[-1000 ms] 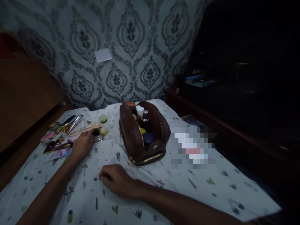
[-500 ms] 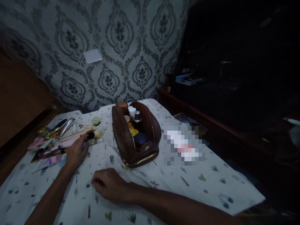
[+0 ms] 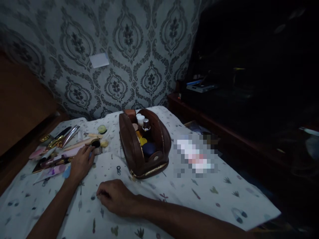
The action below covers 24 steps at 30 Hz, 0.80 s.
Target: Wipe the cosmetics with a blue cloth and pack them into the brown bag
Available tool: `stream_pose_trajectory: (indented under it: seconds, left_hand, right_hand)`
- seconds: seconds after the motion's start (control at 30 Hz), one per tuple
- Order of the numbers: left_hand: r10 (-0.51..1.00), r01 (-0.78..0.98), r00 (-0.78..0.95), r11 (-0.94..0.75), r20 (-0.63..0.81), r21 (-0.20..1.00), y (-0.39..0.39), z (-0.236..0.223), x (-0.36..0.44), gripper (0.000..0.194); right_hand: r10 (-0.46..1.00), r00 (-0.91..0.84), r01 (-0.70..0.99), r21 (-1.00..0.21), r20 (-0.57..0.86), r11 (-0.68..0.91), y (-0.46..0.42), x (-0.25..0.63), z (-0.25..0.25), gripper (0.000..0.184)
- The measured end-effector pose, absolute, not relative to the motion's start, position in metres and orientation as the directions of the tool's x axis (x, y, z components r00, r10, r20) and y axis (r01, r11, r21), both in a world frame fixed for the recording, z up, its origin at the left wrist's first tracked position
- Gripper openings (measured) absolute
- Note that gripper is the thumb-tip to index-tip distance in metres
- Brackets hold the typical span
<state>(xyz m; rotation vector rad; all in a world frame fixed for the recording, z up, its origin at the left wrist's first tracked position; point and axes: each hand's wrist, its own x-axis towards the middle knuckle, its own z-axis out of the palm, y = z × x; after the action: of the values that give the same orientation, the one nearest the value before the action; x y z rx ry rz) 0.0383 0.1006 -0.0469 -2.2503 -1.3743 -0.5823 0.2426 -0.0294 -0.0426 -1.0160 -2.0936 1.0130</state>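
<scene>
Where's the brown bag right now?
Head view, center: the brown bag stands open on the patterned cloth, beyond the right hand and to the right of the left hand and the cosmetics pile.

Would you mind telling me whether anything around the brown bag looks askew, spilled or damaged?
The pale rectangle on the wall looks slightly askew against the upright wallpaper pattern, though the camera angle may exaggerate that. The cosmetics by the left hand lie jumbled, but I see no spill or damage.
</scene>
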Motion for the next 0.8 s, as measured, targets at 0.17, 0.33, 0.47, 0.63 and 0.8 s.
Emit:
stream_pose_trajectory:
  seconds: [0.17,0.33,0.47,0.63,0.8]
  left_hand:
    - [0.743,0.910,0.394,-0.396,0.541,-0.120,0.101,-0.049,0.038,0.037]
    - [0.739,0.910,0.394,-0.396,0.547,-0.120,0.100,-0.047,0.040,0.036]
    - [0.732,0.905,0.405,-0.408,0.548,-0.124,0.100,-0.046,0.040,0.038]
    - [0.744,0.901,0.413,-0.419,0.526,-0.114,0.102,-0.046,0.039,0.040]
    - [0.768,0.914,0.391,-0.388,0.507,-0.118,0.100,-0.044,0.041,0.041]
  right_hand:
    - [0.822,-0.541,0.399,-0.806,0.179,0.438,-0.029,0.244,-0.040,0.019]
    - [0.806,-0.546,0.411,-0.765,0.228,0.495,-0.027,0.240,-0.045,0.017]
    - [0.745,-0.562,0.404,-0.667,0.359,0.626,-0.038,0.251,-0.027,0.013]
    - [0.533,-0.467,0.335,-0.416,0.706,0.845,-0.053,0.315,0.055,0.018]
    - [0.841,-0.122,0.762,-0.493,0.527,0.419,-0.014,0.381,0.120,0.020]
